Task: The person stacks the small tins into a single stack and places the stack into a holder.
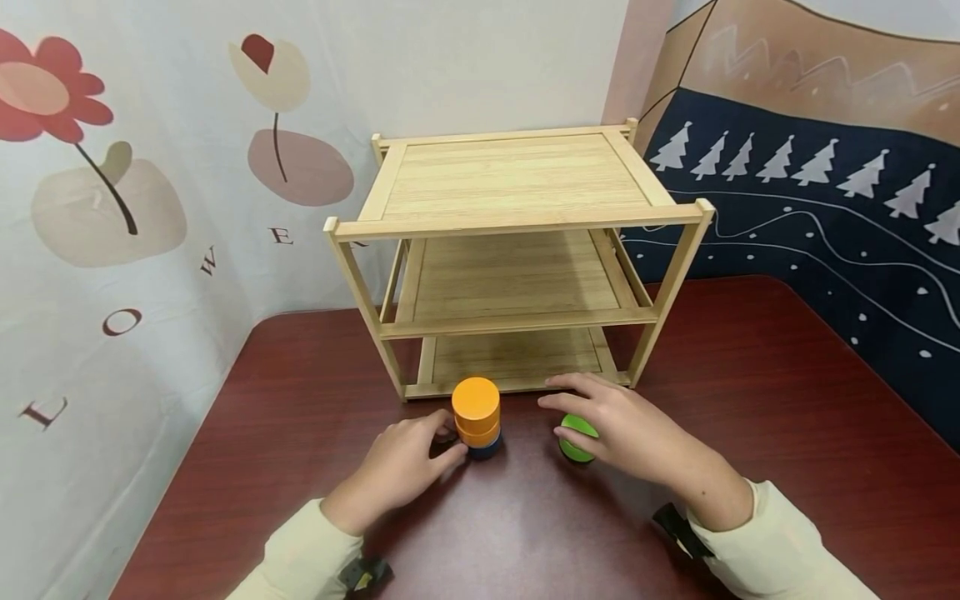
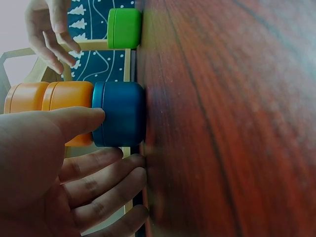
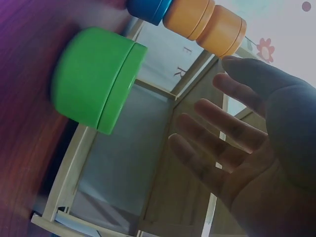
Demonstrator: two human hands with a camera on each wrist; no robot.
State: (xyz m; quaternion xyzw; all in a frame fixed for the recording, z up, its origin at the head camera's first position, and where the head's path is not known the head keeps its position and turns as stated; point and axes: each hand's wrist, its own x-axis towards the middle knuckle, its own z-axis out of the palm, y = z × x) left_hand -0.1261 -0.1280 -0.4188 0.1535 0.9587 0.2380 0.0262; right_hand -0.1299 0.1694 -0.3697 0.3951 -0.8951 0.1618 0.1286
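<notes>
Three small round lidded jars stand stacked on the table: a blue jar at the bottom and two orange jars, a middle one and a top one. My left hand is at the stack's left side. In the left wrist view its thumb overlaps the blue jar, and the other fingers extend loosely beside that jar's far side. A green jar stands alone to the right of the stack. My right hand hovers over it with fingers spread, holding nothing and partly hiding the jar in the head view.
Behind the jars stands a three-tier wooden rack, its front bottom rail close to the stack. The dark red table ends at a patterned wall cloth on the left and a dark cloth with trees on the right.
</notes>
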